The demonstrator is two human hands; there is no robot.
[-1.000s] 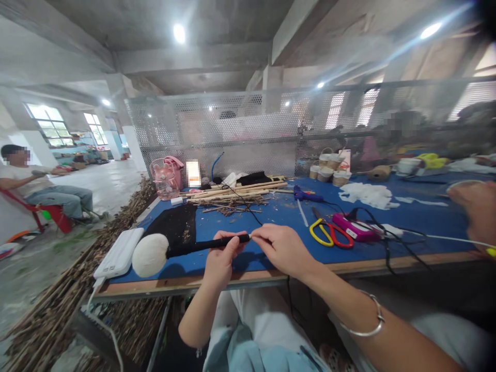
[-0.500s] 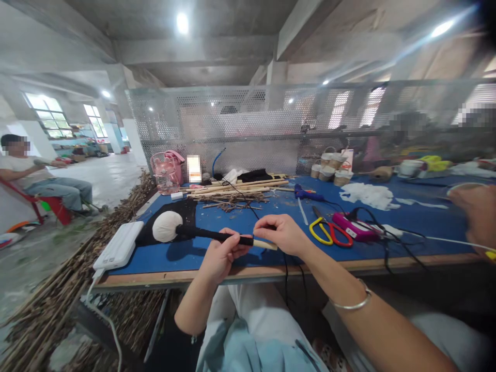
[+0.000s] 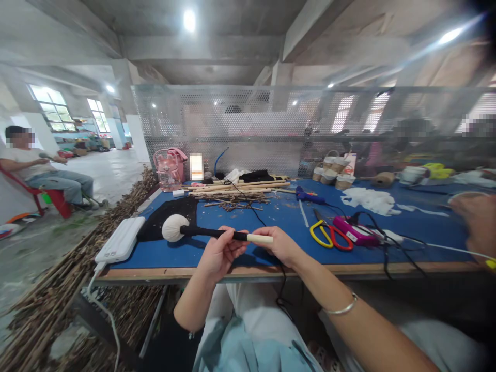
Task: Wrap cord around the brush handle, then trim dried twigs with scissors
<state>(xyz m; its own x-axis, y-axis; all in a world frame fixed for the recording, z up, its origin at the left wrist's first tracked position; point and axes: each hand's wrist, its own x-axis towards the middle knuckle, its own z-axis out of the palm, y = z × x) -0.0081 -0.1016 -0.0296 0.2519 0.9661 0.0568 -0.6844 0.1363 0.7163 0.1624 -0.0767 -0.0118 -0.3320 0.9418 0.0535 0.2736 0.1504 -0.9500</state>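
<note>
Above the near edge of the blue tabletop [image 3: 279,219], a black-wrapped stick [image 3: 201,233] with a white ball head lies nearly level, its head pointing left. The left hand [image 3: 220,251] has its fingers clenched round the wrapped shaft, and the right hand [image 3: 282,247] pinches the bare pale end. A black cloth [image 3: 170,216] and a white power bank [image 3: 121,239] sit to the left, with scissors [image 3: 330,235] to the right.

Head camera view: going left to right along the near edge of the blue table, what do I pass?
White power bank → white ball head → left hand gripping the stick → right hand → scissors → another person's hand.
</note>
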